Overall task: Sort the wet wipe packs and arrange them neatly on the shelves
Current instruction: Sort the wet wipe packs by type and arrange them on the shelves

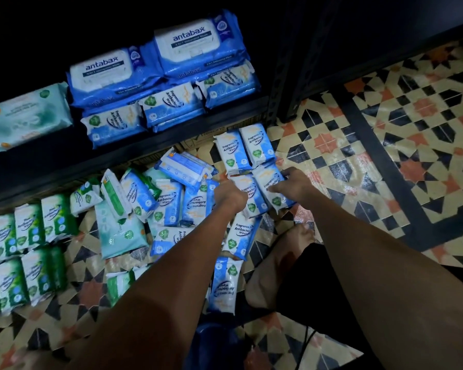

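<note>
Blue-and-white antibacterial wipe packs lie on the patterned floor below the shelf. My left hand (229,196) grips the left side of one blue pack (250,194). My right hand (292,182) holds the neighbouring blue pack (271,189) from its right side. Two more blue packs (245,148) stand side by side just behind them. A loose heap of blue and green packs (155,201) lies to the left. On the shelf (118,156) sit large blue Antabax packs (155,68), small blue packs (169,105) in front, and a pale green pack (24,116).
Rows of green packs (24,252) stand on the floor at the left. A black shelf upright (284,84) rises right of the shelf. My bare foot (275,265) rests on the tiled floor (385,129) between my arms. Cardboard (198,141) shows under the shelf.
</note>
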